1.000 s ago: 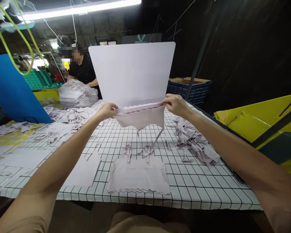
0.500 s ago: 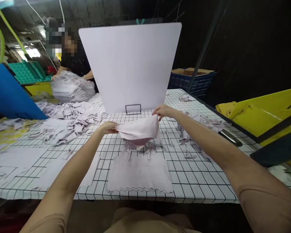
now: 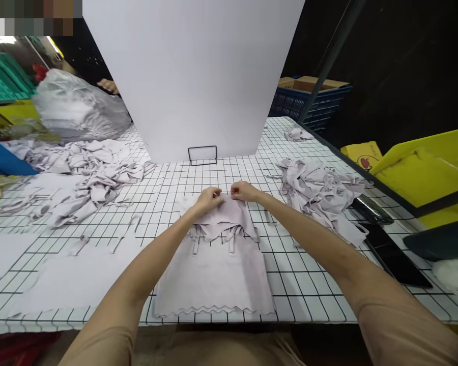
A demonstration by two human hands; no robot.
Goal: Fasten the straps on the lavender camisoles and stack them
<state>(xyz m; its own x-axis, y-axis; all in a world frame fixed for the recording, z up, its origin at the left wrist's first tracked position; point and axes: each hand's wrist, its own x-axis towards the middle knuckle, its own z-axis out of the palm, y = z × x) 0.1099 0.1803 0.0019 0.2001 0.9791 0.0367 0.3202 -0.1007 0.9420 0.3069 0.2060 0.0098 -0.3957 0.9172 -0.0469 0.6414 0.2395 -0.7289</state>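
A pale lilac camisole (image 3: 213,284) with thin straps and a wavy hem lies flat in front of me, on what looks like more of the same cloth. Over its top end is a bunched pale garment (image 3: 231,216), whose far edge I pinch in both hands. My left hand (image 3: 209,200) has its fingers closed on that edge. Close beside it, my right hand (image 3: 245,191) pinches the cloth between thumb and fingers. The fingertips partly hide the gripped edge.
A large white board (image 3: 202,76) stands behind a black wire stand (image 3: 202,155). Garment heaps lie left (image 3: 95,173) and right (image 3: 316,188). A dark tablet-like slab (image 3: 395,254) rests at right. Another person's hand (image 3: 109,86) is near a plastic-wrapped bundle (image 3: 80,107).
My hands have come closer together, the left moving right. The held garment, earlier stretched in the air, now hangs lower over the camisole. The view has tilted downward.
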